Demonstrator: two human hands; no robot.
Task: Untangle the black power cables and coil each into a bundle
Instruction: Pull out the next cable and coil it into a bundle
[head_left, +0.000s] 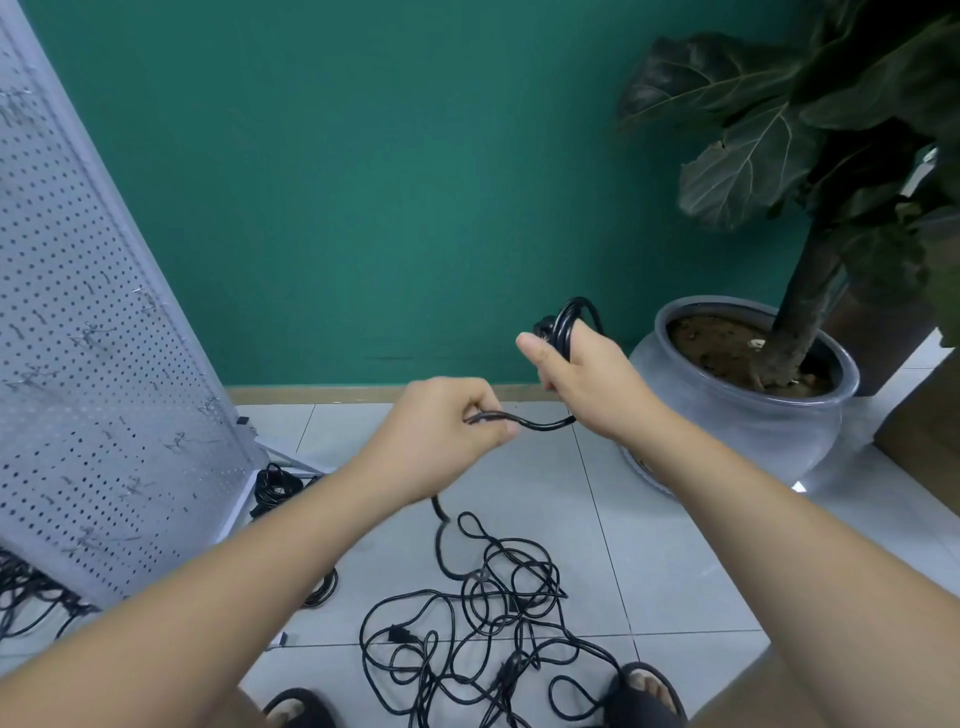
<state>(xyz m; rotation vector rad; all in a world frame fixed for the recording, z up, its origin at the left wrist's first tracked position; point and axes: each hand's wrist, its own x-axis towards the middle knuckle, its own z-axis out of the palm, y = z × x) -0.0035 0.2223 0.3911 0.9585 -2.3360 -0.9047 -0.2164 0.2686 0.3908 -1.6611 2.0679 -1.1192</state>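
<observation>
Right hand (587, 387) grips small coil (569, 322); left hand (447, 423) pinches the cable (540, 425) running sideways between them, tail dropping, probably, into tangle (493, 623) below left hand.

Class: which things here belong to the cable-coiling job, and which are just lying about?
Job: left hand, right hand, coil in the right hand, cable between the hands, tangled black cables on the floor, coiled bundle nearby.
Lying about: pegboard panel, grey plant pot, leafy plant.
</observation>
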